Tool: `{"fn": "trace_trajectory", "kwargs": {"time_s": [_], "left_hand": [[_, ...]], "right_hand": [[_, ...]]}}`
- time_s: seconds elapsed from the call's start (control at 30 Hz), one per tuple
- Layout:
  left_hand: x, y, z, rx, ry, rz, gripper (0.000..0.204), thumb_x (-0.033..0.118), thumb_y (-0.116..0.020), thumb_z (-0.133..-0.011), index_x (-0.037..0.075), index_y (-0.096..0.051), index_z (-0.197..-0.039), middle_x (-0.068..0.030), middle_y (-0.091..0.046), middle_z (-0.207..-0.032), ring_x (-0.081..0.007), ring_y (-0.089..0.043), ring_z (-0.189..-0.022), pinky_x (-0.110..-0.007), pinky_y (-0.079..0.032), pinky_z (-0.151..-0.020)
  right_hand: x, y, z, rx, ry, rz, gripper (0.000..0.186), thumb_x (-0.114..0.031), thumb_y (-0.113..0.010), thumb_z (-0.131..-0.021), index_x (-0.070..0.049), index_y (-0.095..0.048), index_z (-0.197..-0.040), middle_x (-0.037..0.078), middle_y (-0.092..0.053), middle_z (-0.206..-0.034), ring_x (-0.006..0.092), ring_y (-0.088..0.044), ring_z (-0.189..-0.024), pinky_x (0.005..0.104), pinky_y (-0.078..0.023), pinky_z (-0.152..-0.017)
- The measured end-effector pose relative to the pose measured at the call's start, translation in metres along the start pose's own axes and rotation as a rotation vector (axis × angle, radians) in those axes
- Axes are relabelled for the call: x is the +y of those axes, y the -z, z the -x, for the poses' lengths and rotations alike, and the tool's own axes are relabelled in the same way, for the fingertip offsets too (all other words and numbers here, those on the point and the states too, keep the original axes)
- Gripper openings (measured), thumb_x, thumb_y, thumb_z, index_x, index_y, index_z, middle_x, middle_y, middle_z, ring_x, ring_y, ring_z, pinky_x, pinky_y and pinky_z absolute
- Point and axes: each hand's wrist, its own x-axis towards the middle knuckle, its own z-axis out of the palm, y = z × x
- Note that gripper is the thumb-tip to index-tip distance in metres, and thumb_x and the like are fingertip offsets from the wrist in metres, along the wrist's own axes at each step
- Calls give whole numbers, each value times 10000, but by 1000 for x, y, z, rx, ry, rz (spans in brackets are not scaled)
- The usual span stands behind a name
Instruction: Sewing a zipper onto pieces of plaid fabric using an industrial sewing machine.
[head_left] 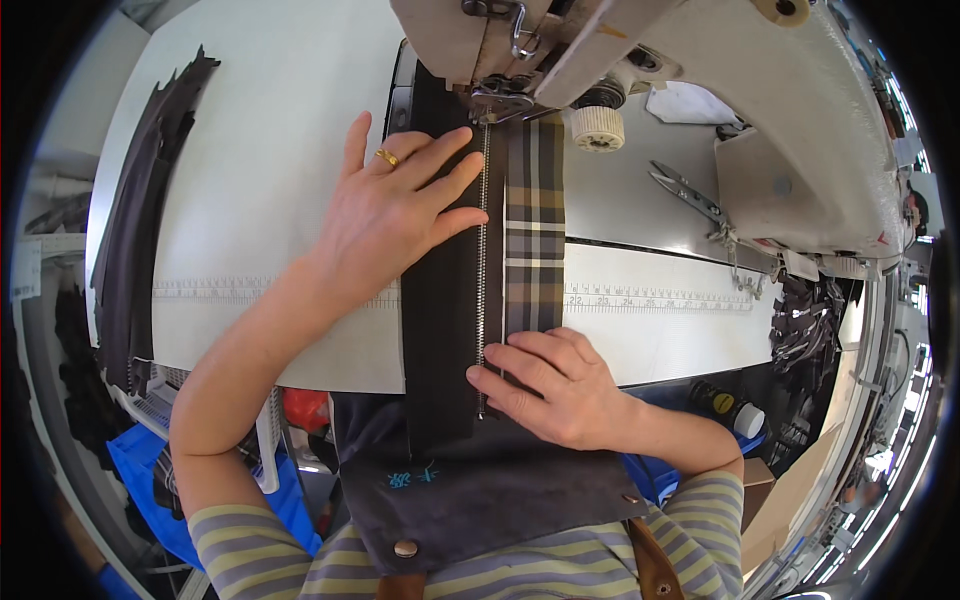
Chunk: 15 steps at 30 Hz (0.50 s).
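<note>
A long metal-toothed zipper runs toward me from under the presser foot of a sewing machine. Black fabric lies along its left side, and a brown, grey and white plaid strip along its right. My left hand, with a gold ring, rests spread on the black fabric, its fingertips at the teeth just in front of the foot. Lower down, my right hand lies over the plaid strip and zipper, its thumb and index tips extended across the teeth. The undersides of both hands are hidden.
Scissors lie on the metal bed beneath the machine arm. Dark fabric pieces hang over the table's left side. A printed ruler crosses the white tabletop. A dark bottle with a white cap is below the right edge.
</note>
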Motion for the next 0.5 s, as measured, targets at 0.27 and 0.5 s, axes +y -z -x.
{"fn": "trace_trajectory", "kwargs": {"time_s": [0.27,0.5], "left_hand": [[12,3,5,-68,87,61,606,386,-712,-767,105,-572,-1284,-33,-490,-1397,-214,-502,-1193,-569,-232,-1081],[9,5,5,-39,37,2,546,375,-722,-762,102,-603,-1219,-37,-540,-1327,-204,-521,-1125,-564,-289,-1046]], "right_hand": [[10,5,-11,-21,-55,-40,491,-283,-771,-688,-112,-657,-1134,52,-588,-1124,236,-527,-1039,375,-424,-853],[22,6,-21,10,-14,-27,421,-271,-730,-751,-68,-629,-1106,69,-556,-1089,237,-524,-1004,358,-435,-821]]}}
